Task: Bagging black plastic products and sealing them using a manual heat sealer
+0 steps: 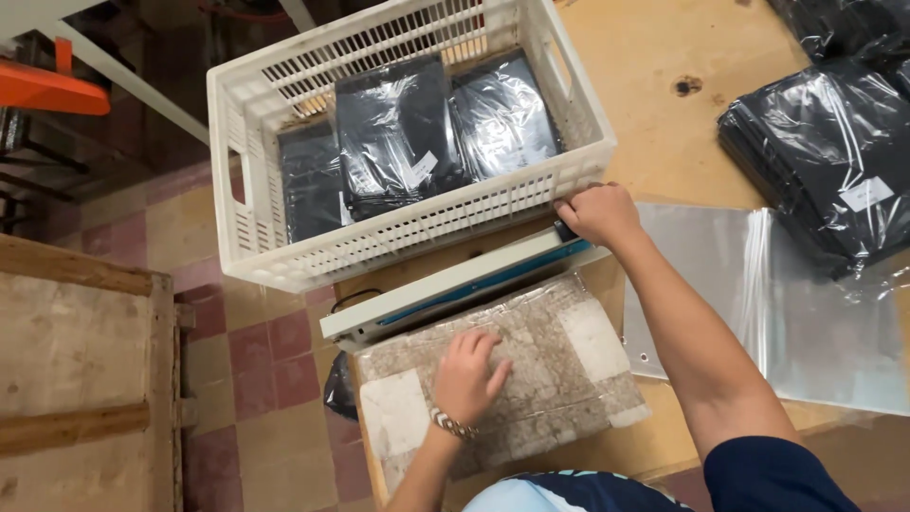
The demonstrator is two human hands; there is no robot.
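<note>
While the long white and blue sealer bar (464, 282) slants from lower left up to upper right across the table edge, the right hand (597, 214) is clenched on its far end. The left hand (466, 375) lies flat and open on the grey packet in clear plastic (531, 365) just below, near the white plastic crate (284, 246).

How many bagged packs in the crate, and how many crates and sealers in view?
Black flat packs in clear plastic bags, inside the crate: 3
White slotted plastic crate: 1
White bar-type heat sealer with blue strip: 1
Total: 5

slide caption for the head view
Left hand flat on a bagged item, right hand pressing the sealer bar.
</note>
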